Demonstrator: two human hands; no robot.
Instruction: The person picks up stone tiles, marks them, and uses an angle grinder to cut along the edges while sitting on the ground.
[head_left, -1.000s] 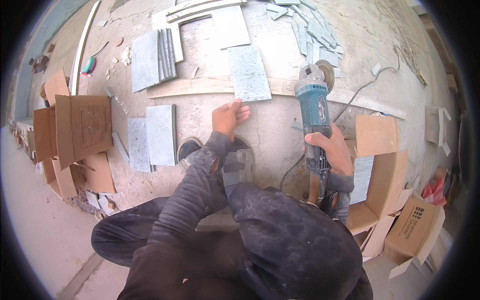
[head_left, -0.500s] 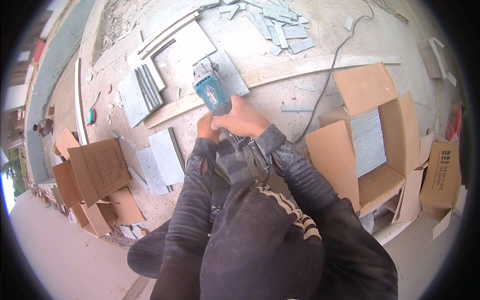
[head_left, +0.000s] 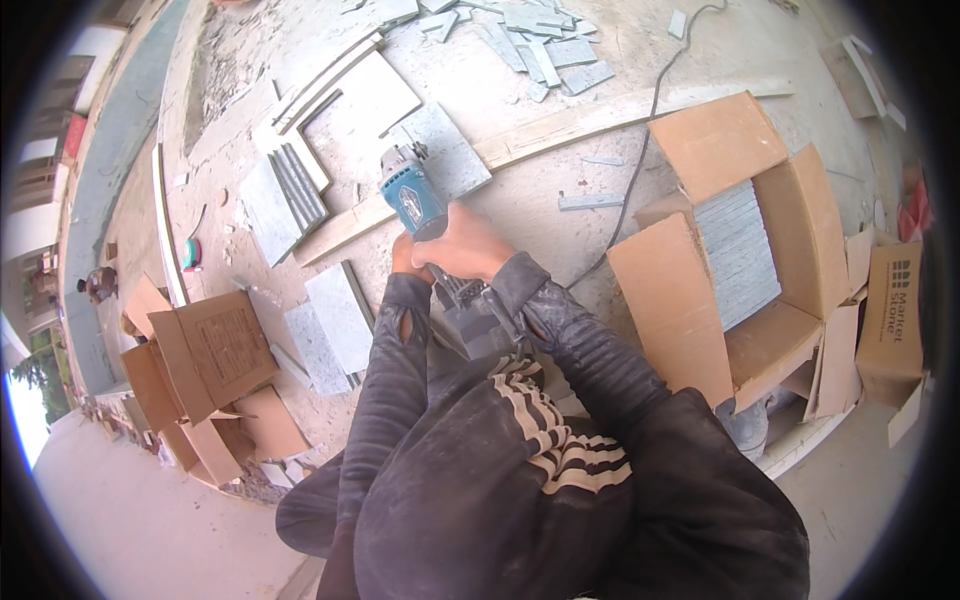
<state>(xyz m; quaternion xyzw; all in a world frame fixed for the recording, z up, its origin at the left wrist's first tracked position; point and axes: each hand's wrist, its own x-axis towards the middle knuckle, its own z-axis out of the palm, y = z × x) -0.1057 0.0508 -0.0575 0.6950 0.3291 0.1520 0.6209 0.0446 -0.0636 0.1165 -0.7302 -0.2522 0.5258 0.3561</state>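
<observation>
My right hand (head_left: pixel 468 245) is wrapped around the rear of a teal angle grinder (head_left: pixel 412 200). My left hand (head_left: pixel 405 258) is closed on the same tool from below and to the left, its fingers partly hidden. The grinder's grey head points away from me, over the left edge of a grey stone tile (head_left: pixel 455 150). That tile lies across a long wooden plank (head_left: pixel 540 142). I cannot make out the disc or its contact with the stone. Nearer my left forearm, more grey tiles (head_left: pixel 340 305) lie overlapping on the ground.
Opened cardboard boxes stand left (head_left: pixel 215 350) and right (head_left: pixel 665 290); the right one holds stone tiles (head_left: pixel 737 255). Offcuts (head_left: pixel 545 50) are heaped at the far side. A black cable (head_left: pixel 640 160) crosses the ground. A green tape measure (head_left: pixel 191 253) lies left, and a person (head_left: pixel 98 285) is far left.
Both hands keep their hold on the grinder, which has drawn slightly toward me relative to the tile. The whole view has shifted a little.
</observation>
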